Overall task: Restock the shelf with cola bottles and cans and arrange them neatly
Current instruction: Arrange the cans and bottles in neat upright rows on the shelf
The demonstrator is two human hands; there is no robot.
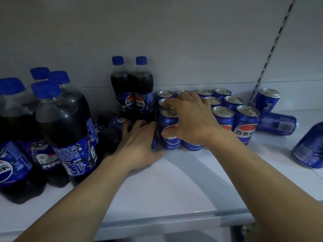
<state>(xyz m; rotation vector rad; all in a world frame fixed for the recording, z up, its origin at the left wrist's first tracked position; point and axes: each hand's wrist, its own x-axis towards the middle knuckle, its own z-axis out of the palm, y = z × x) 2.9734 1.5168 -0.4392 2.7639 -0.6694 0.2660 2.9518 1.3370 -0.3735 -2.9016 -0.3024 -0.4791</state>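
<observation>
My right hand (188, 119) is draped over the near left corner of the block of blue aluminium Pepsi cans (225, 102), thumb pressed on the red, white and blue globe of the front-left can (170, 137), fingers curled over its silver lid and gripping it. My left hand (139, 145) lies low on the white metal shelf (174, 186), fingers fairly straight, its edge pushed up against the left side of that block, so the two hands are close together with that can between them. The front-right can (246, 126) reads 百事. Behind my left hand stand two small blue-capped cola bottles (134, 95), their labels reading 百事 and 可乐, with another small bottle (118, 121) lying on its side in front of them. Far left, big dark cola bottles (66, 130) crowd together, one label showing PEPSI. Off to the right, past the slotted upright (272, 49), loose blue cans: one tilted can (267, 100) lettered PEP, and two lying cans (276, 124) on their sides.
</observation>
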